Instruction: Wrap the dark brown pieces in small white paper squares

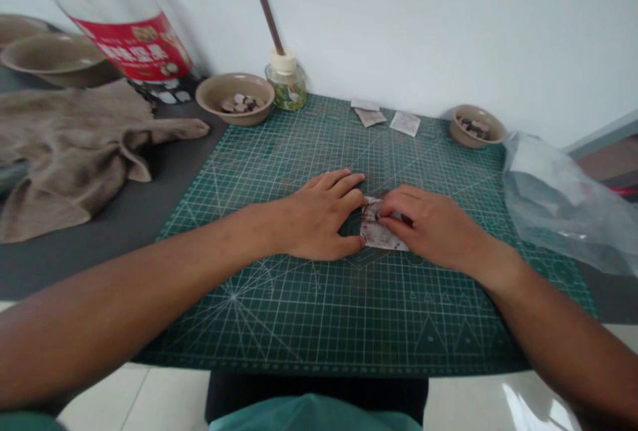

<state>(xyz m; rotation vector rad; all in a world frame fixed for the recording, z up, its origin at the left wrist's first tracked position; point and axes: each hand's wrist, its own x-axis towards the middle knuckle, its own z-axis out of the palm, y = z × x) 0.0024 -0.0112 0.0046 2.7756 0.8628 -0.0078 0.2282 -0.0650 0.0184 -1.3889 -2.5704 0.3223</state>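
A small square of white paper [381, 237], smudged dark brown, lies flat near the middle of the green cutting mat [309, 305]. The thumb and index fingertip of my left hand [323, 218] touch its left edge, and the other fingers stretch out over the mat. Over the right part of the square, my right hand [428, 222] is closed in a pinch with the fingertips down on the paper. Something small and dark shows by those fingers, but its kind is hidden. The hand covers the square's right side.
Bowls of small round pieces stand at the back left [236, 82] and back right [476, 112]. Paper squares [405, 123] lie at the back. A reed diffuser [286, 82], large jar [134, 32] and brown cloth [74, 145] are leftward; a plastic bag [558, 198] is rightward.
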